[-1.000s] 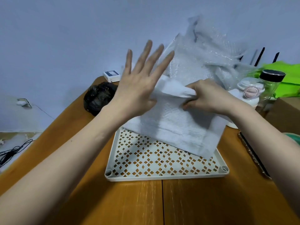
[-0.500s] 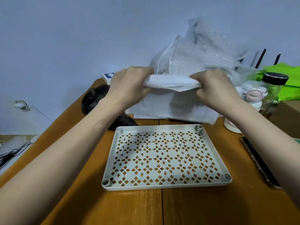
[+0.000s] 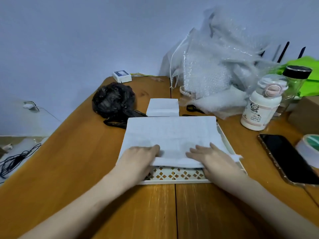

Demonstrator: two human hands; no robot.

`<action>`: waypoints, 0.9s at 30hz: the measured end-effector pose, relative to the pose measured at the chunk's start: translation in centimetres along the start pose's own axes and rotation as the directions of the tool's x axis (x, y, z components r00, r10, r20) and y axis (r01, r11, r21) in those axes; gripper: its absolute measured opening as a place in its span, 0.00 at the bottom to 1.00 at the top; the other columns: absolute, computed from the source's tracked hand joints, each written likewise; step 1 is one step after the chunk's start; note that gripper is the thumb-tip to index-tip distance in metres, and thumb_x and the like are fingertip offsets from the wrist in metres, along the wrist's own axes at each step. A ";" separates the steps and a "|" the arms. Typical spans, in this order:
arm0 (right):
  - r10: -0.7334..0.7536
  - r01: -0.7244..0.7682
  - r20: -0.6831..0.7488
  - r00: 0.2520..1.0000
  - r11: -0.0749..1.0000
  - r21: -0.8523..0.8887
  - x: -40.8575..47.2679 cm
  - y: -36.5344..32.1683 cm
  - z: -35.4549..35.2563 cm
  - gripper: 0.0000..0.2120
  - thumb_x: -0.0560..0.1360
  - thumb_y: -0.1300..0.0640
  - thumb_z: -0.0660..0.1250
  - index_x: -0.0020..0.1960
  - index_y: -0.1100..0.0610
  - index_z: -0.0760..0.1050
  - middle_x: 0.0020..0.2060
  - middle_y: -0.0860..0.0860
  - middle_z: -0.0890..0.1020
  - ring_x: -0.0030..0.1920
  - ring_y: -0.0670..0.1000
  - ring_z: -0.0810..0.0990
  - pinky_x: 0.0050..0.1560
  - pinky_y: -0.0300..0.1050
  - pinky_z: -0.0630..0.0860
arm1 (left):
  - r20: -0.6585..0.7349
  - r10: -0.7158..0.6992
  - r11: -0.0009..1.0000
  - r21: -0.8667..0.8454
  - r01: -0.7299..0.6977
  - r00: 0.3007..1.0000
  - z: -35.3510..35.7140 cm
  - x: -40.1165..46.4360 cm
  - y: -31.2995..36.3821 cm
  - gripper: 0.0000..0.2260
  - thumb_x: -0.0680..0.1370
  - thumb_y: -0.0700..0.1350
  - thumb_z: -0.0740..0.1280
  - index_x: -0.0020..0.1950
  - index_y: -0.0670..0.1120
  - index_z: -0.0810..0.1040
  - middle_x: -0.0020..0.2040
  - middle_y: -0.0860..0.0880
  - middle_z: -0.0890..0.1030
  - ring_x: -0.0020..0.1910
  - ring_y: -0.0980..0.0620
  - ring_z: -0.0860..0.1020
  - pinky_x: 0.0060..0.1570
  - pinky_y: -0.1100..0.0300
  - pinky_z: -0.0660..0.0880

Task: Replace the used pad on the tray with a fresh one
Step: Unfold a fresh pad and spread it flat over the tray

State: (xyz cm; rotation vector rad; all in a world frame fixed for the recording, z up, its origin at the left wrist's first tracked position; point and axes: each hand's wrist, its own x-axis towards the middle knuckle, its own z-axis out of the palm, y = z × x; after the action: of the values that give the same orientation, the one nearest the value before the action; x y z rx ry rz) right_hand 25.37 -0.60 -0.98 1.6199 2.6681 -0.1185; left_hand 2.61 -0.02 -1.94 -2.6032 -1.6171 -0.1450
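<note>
A fresh white pad (image 3: 170, 135) lies spread over the white lattice tray (image 3: 174, 175) and covers all but the tray's near strip and right rim. My left hand (image 3: 138, 161) is at the pad's near left edge, its fingers curled on that edge. On the near right part of the pad my right hand (image 3: 212, 158) rests flat, fingers and thumb spread on top. A folded white pad (image 3: 163, 107) sits on the table just beyond the tray. Left of it lies a crumpled black bag (image 3: 113, 100).
Bubble wrap (image 3: 215, 69) is piled at the back right, with black scissors (image 3: 194, 108) in front of it. A white bottle (image 3: 260, 107), a glass jar (image 3: 295, 83), a phone (image 3: 286, 157) and a tape roll (image 3: 310, 149) stand to the right. A small white box (image 3: 121, 76) is at the back.
Both hands have brought the pad down from in front of the bubble wrap and laid it over the tray. The folded pad behind the tray is now in sight.
</note>
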 end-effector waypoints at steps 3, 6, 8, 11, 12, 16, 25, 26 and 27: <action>0.027 -0.028 -0.057 0.998 0.999 -0.015 -0.2 0.0 0.5 0.27 0.74 0.68 0.53 0.70 0.50 0.65 0.67 0.48 0.72 0.69 0.51 0.66 0.70 0.46 0.56 | 0.012 -0.029 0.997 -0.071 0.030 0.999 0.8 -0.3 0.1 0.18 0.75 0.42 0.63 0.64 0.52 0.67 0.56 0.51 0.80 0.52 0.47 0.79 0.43 0.58 0.68; 0.030 -0.029 -0.109 0.994 1.000 0.008 -0.3 0.3 0.9 0.22 0.76 0.63 0.53 0.67 0.49 0.69 0.62 0.47 0.76 0.64 0.50 0.71 0.69 0.45 0.57 | 0.001 -0.052 0.986 -0.156 0.051 0.999 1.0 -0.4 0.4 0.14 0.76 0.44 0.63 0.60 0.52 0.67 0.53 0.52 0.81 0.48 0.47 0.79 0.38 0.59 0.65; 0.046 -0.036 -0.137 0.989 0.997 0.073 -0.5 0.5 1.3 0.21 0.77 0.61 0.53 0.66 0.48 0.70 0.59 0.46 0.78 0.59 0.50 0.74 0.64 0.43 0.62 | 0.006 -0.085 0.962 -0.261 0.083 0.996 1.0 -0.8 0.7 0.10 0.76 0.47 0.64 0.56 0.52 0.67 0.50 0.51 0.81 0.46 0.48 0.78 0.36 0.59 0.65; 0.079 -0.048 -0.175 0.981 0.983 0.175 -1.2 0.5 1.8 0.18 0.77 0.59 0.54 0.63 0.48 0.73 0.57 0.47 0.79 0.56 0.51 0.76 0.53 0.44 0.70 | -0.003 -0.128 0.916 -0.383 0.118 0.992 1.4 -1.2 0.7 0.10 0.74 0.48 0.66 0.49 0.56 0.65 0.52 0.53 0.82 0.44 0.49 0.79 0.38 0.56 0.72; 0.106 -0.067 -0.176 0.979 0.975 0.212 -1.3 0.5 1.9 0.17 0.77 0.58 0.55 0.62 0.48 0.74 0.57 0.48 0.80 0.57 0.51 0.76 0.53 0.46 0.72 | 0.002 -0.141 0.901 -0.414 0.129 0.990 1.7 -1.2 0.5 0.10 0.74 0.49 0.66 0.47 0.57 0.65 0.53 0.53 0.82 0.45 0.49 0.79 0.40 0.54 0.75; 0.174 -0.128 -0.177 0.969 0.960 0.248 -0.9 0.6 2.0 0.15 0.77 0.58 0.56 0.58 0.50 0.77 0.54 0.50 0.81 0.55 0.53 0.76 0.50 0.48 0.73 | -0.012 -0.148 0.886 -0.445 0.127 0.989 2.0 -0.3 -0.2 0.06 0.72 0.53 0.62 0.45 0.57 0.66 0.53 0.52 0.83 0.46 0.50 0.80 0.42 0.49 0.77; 0.208 -0.136 -0.182 0.961 0.929 0.345 -0.3 1.1 1.7 0.12 0.75 0.58 0.60 0.53 0.52 0.79 0.52 0.52 0.83 0.55 0.54 0.78 0.53 0.53 0.74 | 0.003 -0.036 0.867 -0.497 0.033 0.999 1.8 1.0 -1.4 0.14 0.70 0.63 0.61 0.50 0.59 0.74 0.55 0.55 0.82 0.53 0.53 0.80 0.51 0.50 0.77; 0.196 -0.126 -0.170 0.966 0.927 0.353 -0.5 1.2 1.6 0.12 0.75 0.58 0.60 0.54 0.51 0.79 0.53 0.52 0.83 0.56 0.53 0.77 0.55 0.53 0.74 | 0.010 -0.006 0.878 -0.478 0.010 1.000 1.6 0.9 -1.5 0.18 0.70 0.66 0.60 0.53 0.59 0.75 0.56 0.56 0.82 0.54 0.55 0.79 0.52 0.52 0.77; 0.183 -0.115 -0.159 0.970 0.925 0.363 -0.6 1.3 1.4 0.13 0.75 0.57 0.60 0.55 0.49 0.79 0.53 0.51 0.83 0.57 0.53 0.77 0.56 0.53 0.74 | 0.014 0.027 0.889 -0.457 -0.017 1.000 1.4 0.9 -1.6 0.19 0.71 0.66 0.60 0.55 0.58 0.76 0.57 0.57 0.81 0.55 0.57 0.79 0.54 0.53 0.77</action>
State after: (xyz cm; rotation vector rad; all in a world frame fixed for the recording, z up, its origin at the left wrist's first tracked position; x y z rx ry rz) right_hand 26.79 -0.66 -2.46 2.0274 2.7709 -0.4886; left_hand 1.62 1.62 -3.24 -2.9624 -1.7353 -0.5679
